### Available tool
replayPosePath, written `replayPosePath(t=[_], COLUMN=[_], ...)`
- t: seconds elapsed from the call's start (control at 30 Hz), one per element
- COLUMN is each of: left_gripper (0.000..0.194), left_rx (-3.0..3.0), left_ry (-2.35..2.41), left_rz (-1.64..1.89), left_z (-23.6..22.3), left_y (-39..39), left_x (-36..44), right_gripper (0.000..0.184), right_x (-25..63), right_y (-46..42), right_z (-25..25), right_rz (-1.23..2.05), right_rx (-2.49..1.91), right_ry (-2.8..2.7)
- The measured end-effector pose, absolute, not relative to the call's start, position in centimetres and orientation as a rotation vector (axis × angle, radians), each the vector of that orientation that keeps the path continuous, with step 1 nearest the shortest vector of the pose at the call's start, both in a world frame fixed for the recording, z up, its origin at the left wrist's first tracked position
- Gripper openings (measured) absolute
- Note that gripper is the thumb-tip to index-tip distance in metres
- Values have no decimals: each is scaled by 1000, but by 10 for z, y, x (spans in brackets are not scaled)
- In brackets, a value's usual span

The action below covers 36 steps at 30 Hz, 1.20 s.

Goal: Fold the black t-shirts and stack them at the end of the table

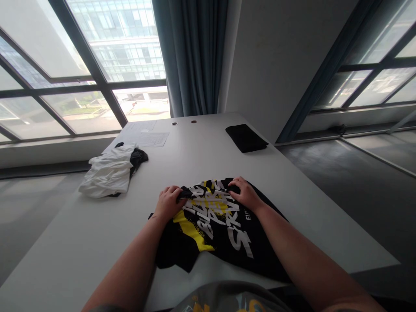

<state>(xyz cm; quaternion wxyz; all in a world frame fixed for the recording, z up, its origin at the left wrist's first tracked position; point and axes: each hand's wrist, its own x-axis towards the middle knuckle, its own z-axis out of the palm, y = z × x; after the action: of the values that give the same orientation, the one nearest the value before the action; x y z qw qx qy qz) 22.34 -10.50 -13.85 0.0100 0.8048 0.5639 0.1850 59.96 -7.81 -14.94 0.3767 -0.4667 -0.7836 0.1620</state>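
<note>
A black T-shirt with yellow patches and large white lettering lies on the white table in front of me. Its far edge is bunched or folded over. My left hand is closed on that edge at the left, thumb on the printed side. At the right end of the same edge, my right hand pinches the cloth with bent fingers. Part of the shirt is hidden under my right forearm.
On the white table, a rumpled pile of white clothing lies at the left, with dark cloth beside it. Paper sheets are behind. A folded black garment rests at the far right. Windows and a blue curtain stand beyond.
</note>
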Motion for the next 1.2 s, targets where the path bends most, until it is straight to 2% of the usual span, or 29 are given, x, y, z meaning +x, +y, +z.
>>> replayPosePath(t=[0.13, 0.5, 0.77, 1.2], left_gripper=[28, 46, 39, 42], left_rx=[2487, 2421, 2400, 2298], left_ry=[1701, 1640, 1642, 1809], left_rz=[592, 532, 509, 469], left_z=[-138, -133, -131, -130], left_y=[-106, -108, -108, -108], left_x=[225, 228, 229, 235], right_gripper=[19, 25, 29, 30], right_x=[600, 602, 604, 604], right_y=[-75, -71, -66, -67], right_z=[-152, -161, -165, -162], right_rz=[418, 371, 353, 375], right_rx=[-1190, -1298, -1312, -1303], right_ry=[-2042, -2043, -2076, -2078])
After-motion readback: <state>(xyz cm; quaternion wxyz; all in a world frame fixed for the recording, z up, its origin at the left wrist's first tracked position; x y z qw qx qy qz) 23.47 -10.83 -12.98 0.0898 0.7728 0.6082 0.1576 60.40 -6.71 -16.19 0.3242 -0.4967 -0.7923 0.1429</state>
